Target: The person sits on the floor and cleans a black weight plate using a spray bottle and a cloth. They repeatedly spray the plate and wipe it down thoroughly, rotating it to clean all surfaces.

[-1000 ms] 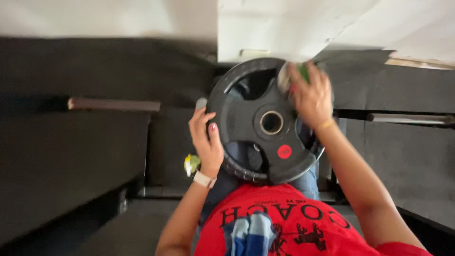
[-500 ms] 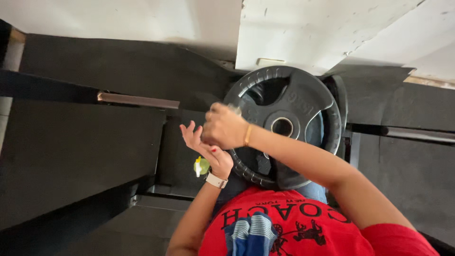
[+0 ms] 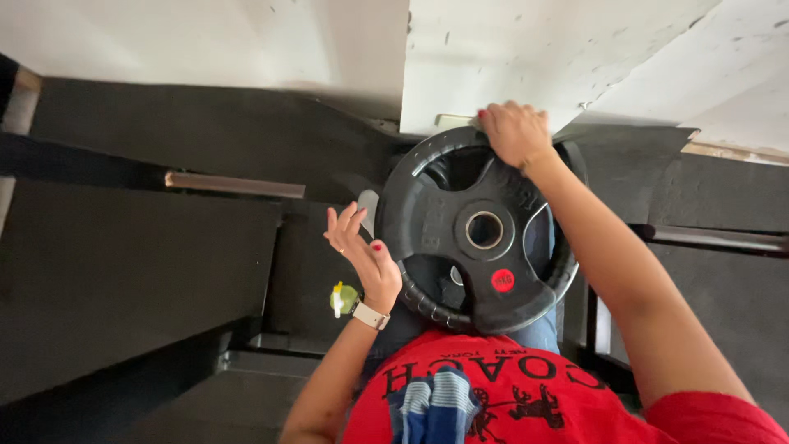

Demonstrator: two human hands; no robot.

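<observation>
Setting: a dark padded floor (image 3: 140, 271) was seen below a white wall (image 3: 246, 41), with scuffed paint on the wall's upper right part.
Right hand: the right hand (image 3: 514, 131) was closed over the top rim of a black weight plate (image 3: 481, 230), the fingers curled over its edge.
Left hand: the left hand (image 3: 362, 251) was held open, fingers spread and slightly bent, just beside the plate's left rim; whether it touched the rim could not be told. A pale wristwatch (image 3: 371, 315) was worn on that wrist.
Plate: the plate was held upright in front of the body, above the lap, its centre hole (image 3: 484, 229) and a round red sticker (image 3: 502, 280) turned to the camera.
Clothing: a red shirt (image 3: 526, 395) was seen at the bottom edge.
Nearby: a small yellow-green object (image 3: 341, 298) lay on the floor near the left wrist; a metal bar (image 3: 234, 185) was seen well to the left.
</observation>
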